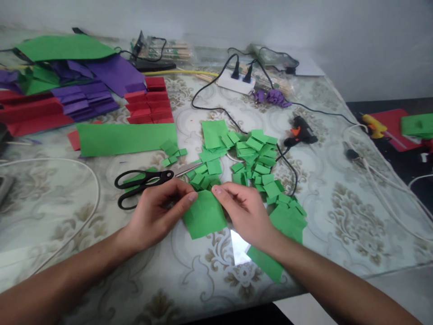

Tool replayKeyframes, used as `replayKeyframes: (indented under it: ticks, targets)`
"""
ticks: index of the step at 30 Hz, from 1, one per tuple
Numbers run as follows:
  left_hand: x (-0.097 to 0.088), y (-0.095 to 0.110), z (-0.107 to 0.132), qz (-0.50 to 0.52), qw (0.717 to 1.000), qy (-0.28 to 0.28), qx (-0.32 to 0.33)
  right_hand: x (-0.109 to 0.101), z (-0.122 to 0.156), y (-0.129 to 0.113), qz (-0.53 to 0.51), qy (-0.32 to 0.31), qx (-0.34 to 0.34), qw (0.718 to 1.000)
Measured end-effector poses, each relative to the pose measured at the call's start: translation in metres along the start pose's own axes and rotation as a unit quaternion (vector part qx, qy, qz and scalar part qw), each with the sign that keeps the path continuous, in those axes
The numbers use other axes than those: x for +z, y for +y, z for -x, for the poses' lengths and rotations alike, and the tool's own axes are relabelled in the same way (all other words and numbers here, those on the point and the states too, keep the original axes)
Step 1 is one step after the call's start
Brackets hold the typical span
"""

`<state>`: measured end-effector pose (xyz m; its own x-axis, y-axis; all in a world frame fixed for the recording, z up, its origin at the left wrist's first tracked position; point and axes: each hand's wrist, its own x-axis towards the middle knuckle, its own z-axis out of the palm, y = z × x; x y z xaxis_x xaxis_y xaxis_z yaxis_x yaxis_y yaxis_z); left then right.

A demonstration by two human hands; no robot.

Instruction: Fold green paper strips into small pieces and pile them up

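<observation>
The left hand (155,214) and right hand (248,214) pinch the far edge of a green paper square (205,220), near centre. Uneven pulling could tear it (a knuckle could scatter the small pieces (262,169) beyond).

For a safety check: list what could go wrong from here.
The scissors lie close by the left hand, blade bare: a reach might nick a finger. The green sheet pinched between left and right hand could tear. A tug on the black cord running among the loose green pieces might scatter them.
</observation>
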<state>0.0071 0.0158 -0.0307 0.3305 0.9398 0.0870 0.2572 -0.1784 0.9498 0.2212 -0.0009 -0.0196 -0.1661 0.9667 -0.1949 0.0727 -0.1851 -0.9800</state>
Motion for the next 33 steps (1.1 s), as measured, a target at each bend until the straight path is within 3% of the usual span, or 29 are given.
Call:
replayKeyframes:
  ticks: [6, 13, 25, 33]
  targets:
    - [-0.0024, 0.0000, 0.0010, -0.010, 0.999, -0.046, 0.026, 0.0044, -0.0014, 0.0015, -0.028, -0.020, -0.031, 0.999]
    - [-0.0021, -0.0003, -0.0001, -0.005, 1.000, -0.013, 0.010, 0.0028, -0.0034, -0.0025, -0.035, 0.039, -0.040, 0.998]
    - [-0.0009, -0.0042, 0.0013, -0.024, 0.999, -0.030, 0.024, 0.0030, -0.0035, -0.0001, 0.018, 0.017, -0.035, 0.999]
    - [-0.0005, -0.0052, 0.0011, 0.002, 0.999, -0.039, -0.010, 0.0040, -0.0026, -0.0027, 0.000, 0.030, -0.045, 0.999]
